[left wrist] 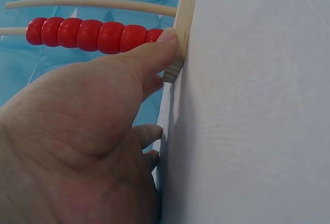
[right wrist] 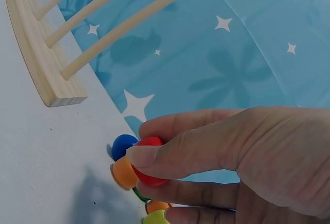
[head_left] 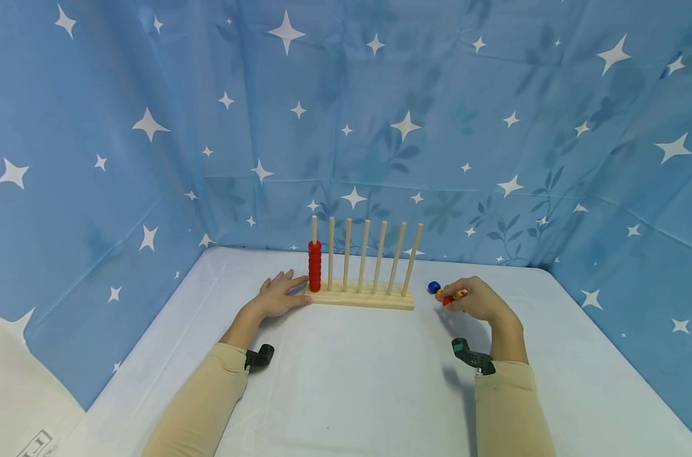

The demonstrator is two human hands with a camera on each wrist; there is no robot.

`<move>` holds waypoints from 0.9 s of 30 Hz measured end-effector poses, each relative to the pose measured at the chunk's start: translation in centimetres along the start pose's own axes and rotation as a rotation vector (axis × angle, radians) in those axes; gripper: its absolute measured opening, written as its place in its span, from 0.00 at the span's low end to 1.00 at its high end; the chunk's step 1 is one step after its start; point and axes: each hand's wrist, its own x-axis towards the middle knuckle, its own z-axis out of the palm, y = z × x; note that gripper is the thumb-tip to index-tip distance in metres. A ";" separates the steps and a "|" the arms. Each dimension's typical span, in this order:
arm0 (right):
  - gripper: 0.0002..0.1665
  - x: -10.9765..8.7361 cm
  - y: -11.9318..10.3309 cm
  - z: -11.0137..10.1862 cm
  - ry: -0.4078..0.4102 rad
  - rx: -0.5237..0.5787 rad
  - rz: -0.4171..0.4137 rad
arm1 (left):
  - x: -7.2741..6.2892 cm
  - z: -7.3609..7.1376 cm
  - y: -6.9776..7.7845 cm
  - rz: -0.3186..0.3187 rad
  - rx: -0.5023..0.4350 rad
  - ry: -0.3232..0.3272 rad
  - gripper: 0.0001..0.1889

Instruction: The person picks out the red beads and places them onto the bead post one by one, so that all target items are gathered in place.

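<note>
A wooden peg stand (head_left: 359,299) with several upright rods stands toward the back of the table. Red beads (head_left: 314,266) are stacked on its leftmost rod, whose top stays bare; the other rods carry none. My left hand (head_left: 276,297) grips the left end of the base, thumb on its front and a finger behind, as the left wrist view shows. To the right of the stand, my right hand (head_left: 479,299) pinches a red bead (right wrist: 152,179) between thumb and fingers. Close below it are a blue bead (right wrist: 124,146), an orange bead (right wrist: 124,173) and a yellow bead (right wrist: 156,218).
Partly covered by the right fingers, a green bead (right wrist: 140,195) and another orange bead (right wrist: 158,206) are in the same cluster. A white table (head_left: 346,381) spreads in front of the stand. Blue star-patterned cloth (head_left: 346,127) hangs behind and at both sides.
</note>
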 end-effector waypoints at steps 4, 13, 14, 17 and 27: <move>0.16 0.1 -0.2 -0.1 0.016 0.000 -0.015 | 0.0 0.1 -0.1 -0.002 0.003 0.001 0.37; 0.17 0.2 -1.1 -0.4 0.040 -0.004 -0.050 | 0.0 0.0 0.0 -0.002 -0.002 0.002 0.37; 0.17 0.1 -1.2 -0.4 0.042 -0.003 -0.052 | 0.0 0.0 0.0 -0.002 -0.003 0.001 0.37; 0.17 0.1 -1.6 -0.5 0.049 -0.004 -0.067 | 0.0 0.0 0.0 -0.001 -0.004 0.000 0.37; 0.14 -0.1 -2.7 -0.9 0.050 0.000 -0.083 | 0.0 0.0 0.0 -0.002 0.008 -0.005 0.37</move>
